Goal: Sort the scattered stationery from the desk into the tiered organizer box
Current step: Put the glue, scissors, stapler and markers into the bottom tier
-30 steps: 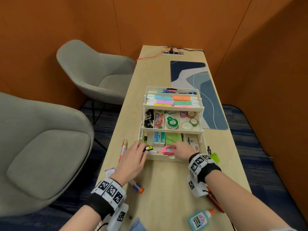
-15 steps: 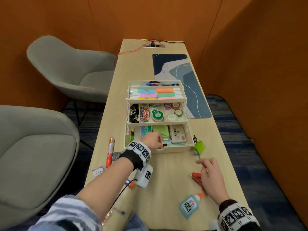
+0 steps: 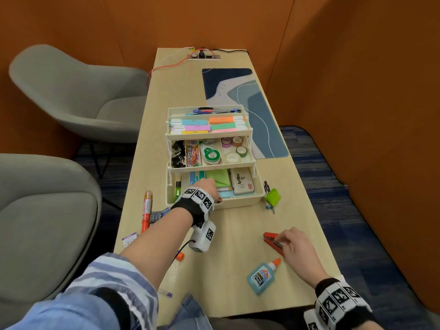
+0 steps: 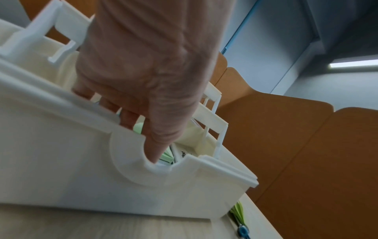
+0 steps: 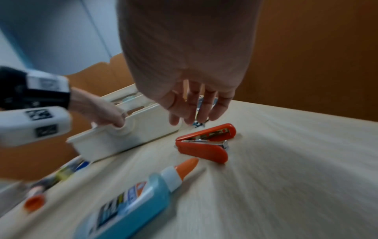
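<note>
Left hand (image 3: 206, 187) reaches into bottom tier of organizer box (image 3: 238, 203), fingers dipped inside, grip hidden, cannot tell. Right hand (image 3: 293, 244) spread loose over red stapler (image 5: 204, 142), nothing held. Stapler on tabletop (image 3: 238, 234) near box front, jaws gaping. Likely light, rigid, smooth plastic; pinch across both shells, midway. Glue bottle (image 3: 261, 277) beside.
</note>
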